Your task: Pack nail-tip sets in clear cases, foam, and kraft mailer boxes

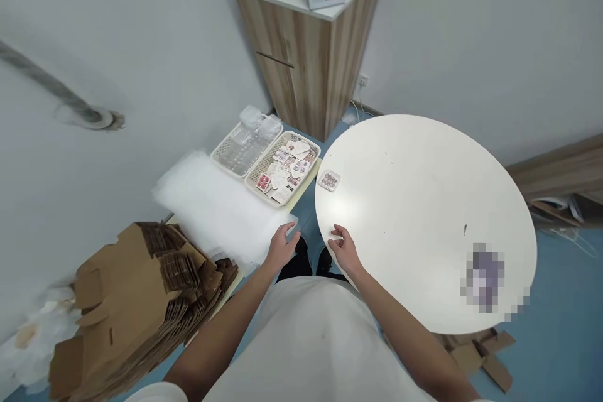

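My left hand (281,247) is beside the right end of a stack of white, soft-looking packing sheets (221,207), its thumb and fingers apart. A small translucent edge (294,220) shows at its fingertips; whether they touch it is unclear. Over the left rim of the round white table (400,201), my right hand (345,250) has loosely bent, spread fingers with nothing seen in them. Beyond it, near the table's edge, lies a small clear case (329,180) with several pinkish-brown pieces inside.
Left of me are a basket of printed cards (283,169), a basket of clear plastic packs (245,144) and a pile of flattened cardboard boxes (127,301). A wooden cabinet (306,63) stands in the corner. A pixelated patch (483,277) covers something on the table.
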Motion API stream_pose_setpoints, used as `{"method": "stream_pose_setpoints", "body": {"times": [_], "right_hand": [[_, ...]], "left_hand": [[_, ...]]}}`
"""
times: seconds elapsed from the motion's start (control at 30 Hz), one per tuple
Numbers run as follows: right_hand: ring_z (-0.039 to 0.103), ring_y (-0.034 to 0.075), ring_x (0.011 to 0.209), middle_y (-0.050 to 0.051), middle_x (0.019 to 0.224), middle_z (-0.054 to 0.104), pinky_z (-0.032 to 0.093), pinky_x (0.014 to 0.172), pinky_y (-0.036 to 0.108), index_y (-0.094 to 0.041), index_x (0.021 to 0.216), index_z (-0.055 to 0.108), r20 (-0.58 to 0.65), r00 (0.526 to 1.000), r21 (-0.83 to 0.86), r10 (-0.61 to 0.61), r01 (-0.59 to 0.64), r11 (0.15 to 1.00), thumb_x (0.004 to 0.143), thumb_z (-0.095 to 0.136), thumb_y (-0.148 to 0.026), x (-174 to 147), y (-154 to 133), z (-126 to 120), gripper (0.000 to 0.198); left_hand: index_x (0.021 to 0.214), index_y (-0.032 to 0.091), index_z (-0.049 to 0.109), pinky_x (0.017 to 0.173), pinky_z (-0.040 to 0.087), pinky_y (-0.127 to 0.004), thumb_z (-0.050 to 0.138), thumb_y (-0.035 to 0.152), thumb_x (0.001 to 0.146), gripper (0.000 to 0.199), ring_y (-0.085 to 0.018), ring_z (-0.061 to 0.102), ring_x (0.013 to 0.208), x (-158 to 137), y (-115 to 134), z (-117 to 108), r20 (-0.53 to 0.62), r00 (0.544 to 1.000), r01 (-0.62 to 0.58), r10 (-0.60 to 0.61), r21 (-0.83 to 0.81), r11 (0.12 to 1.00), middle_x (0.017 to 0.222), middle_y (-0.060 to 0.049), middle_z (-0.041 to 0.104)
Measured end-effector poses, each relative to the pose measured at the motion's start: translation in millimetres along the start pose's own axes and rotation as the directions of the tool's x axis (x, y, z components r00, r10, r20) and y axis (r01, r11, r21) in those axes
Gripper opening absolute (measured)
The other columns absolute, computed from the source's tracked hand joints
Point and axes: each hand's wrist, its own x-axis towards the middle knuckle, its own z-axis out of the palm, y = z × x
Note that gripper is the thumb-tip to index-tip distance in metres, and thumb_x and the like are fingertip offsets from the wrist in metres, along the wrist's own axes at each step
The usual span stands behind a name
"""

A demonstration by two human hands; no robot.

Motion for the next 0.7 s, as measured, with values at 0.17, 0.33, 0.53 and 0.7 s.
{"method": "stream_pose_setpoints", "body": {"times": [0.17,0.33,0.53,0.7], "right_hand": [[0.054,0.012,0.068,0.005,0.096,0.058,0.045,0.068,0.03,-0.021,0.104,0.054,0.147,0.988,-0.068,-0.035,0.045,0.997,0.068,0.054,-0.034,6.7,5.9,14.5,0.038],[0.055,0.015,0.071,0.004,0.088,0.06,0.046,0.069,0.032,-0.019,0.1,0.056,0.294,0.953,-0.213,-0.076,0.143,0.967,0.068,0.053,-0.035,18.5,7.4,52.6,0.035],[0.056,0.016,0.073,0.006,0.086,0.061,0.046,0.069,0.032,-0.017,0.097,0.058,0.482,0.874,-0.351,-0.057,0.253,0.901,0.068,0.054,-0.035,21.8,3.8,106.0,0.034],[0.056,0.021,0.089,0.008,0.1,0.06,0.045,0.074,0.034,-0.019,0.099,0.058,0.491,0.87,-0.446,-0.05,0.3,0.843,0.069,0.054,-0.035,20.0,1.2,128.5,0.034]], "left_hand": [[0.11,0.023,0.05,0.093,0.036,-0.033,0.049,0.043,0.076,0.039,-0.022,0.042,0.115,-18.1,-13.8,-28.4,-0.091,0.996,0.017,-0.012,0.048,0.999,0.121,-0.006,0.048],[0.107,0.019,0.052,0.091,0.036,-0.032,0.05,0.038,0.074,0.039,-0.022,0.046,0.111,-28.3,-31.9,-65.7,-0.169,0.983,0.09,-0.07,0.112,0.99,0.118,-0.008,0.051],[0.105,0.018,0.054,0.094,0.033,-0.03,0.053,0.036,0.071,0.039,-0.021,0.046,0.11,-28.7,-54.1,-92.4,-0.238,0.97,0.061,-0.043,0.069,0.996,0.114,-0.009,0.053],[0.107,0.016,0.052,0.094,0.031,-0.029,0.054,0.038,0.069,0.044,-0.022,0.045,0.111,-25.8,-66.1,-94.6,-0.219,0.974,0.061,-0.053,0.028,0.998,0.117,-0.011,0.051]]}}
